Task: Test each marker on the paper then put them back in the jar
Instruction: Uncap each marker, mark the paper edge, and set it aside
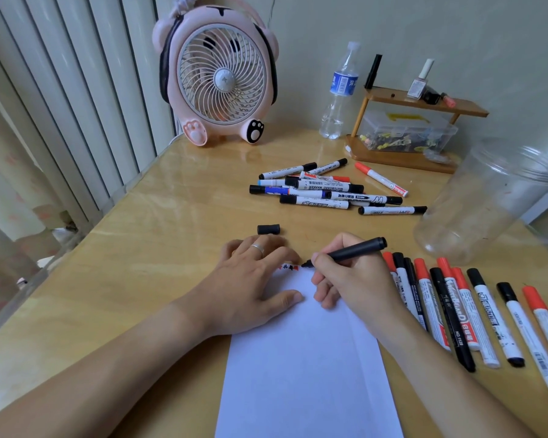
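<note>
The right hand [350, 279] pinches a black marker [345, 252], tip pointing left at the far edge of the paper [304, 374], barrel slanting up to the right. The left hand [253, 279] lies flat, fingers relaxed, on that edge. Right of the paper stands an empty jar [487, 200]; a marker beside it reads "Whiteboard" [453, 317].

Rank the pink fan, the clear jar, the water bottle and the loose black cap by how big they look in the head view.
1. pink fan
2. clear jar, though it sits nearer the camera, so its true rank against the fan is unsure
3. water bottle
4. loose black cap
</note>
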Demonstrator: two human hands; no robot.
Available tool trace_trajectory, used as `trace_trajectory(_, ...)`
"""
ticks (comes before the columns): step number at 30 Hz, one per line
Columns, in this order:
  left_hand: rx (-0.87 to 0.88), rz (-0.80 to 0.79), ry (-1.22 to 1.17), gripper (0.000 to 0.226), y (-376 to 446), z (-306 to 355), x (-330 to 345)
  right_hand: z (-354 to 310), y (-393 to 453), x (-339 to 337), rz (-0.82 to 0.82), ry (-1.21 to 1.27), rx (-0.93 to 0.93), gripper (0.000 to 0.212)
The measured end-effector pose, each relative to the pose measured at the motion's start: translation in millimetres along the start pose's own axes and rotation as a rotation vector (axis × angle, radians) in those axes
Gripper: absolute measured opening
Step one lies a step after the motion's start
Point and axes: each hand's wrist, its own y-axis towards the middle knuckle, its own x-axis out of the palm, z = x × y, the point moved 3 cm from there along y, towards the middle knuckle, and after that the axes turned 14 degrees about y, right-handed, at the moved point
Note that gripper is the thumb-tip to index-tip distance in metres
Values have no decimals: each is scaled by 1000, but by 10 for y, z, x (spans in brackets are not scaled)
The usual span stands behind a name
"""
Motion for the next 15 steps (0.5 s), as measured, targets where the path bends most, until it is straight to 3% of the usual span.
trace_trajectory(15,28,-56,58,62,-21,-12,58,6,-7,7,1,-23,-3,14)
